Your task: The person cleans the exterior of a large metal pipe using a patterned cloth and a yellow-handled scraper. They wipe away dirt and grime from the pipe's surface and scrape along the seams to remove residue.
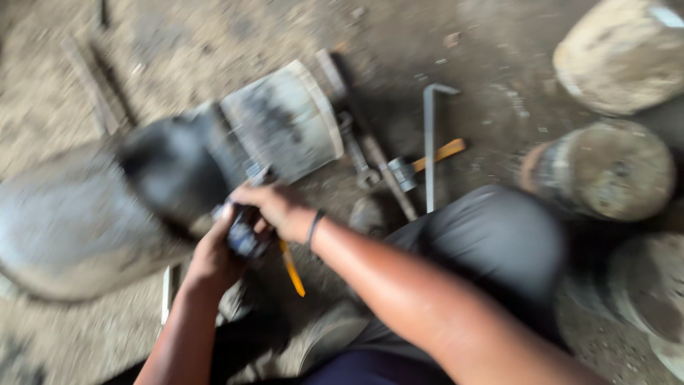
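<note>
Here, 2 hands: left hand (214, 258), right hand (274, 208) grip closed on 1 blurred dark part (244, 239).

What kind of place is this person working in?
Probably a rough repair workshop, worked at ground level. The dirt floor is strewn with tools: a wrench, a hammer and a bent steel bar, beside a big grimy machine part.

Light: dim, soft, daylight from upper right
Shadows: deep under the knee (491, 242)
Blur: strong motion smear everywhere, worst at left
Glare: none
</note>
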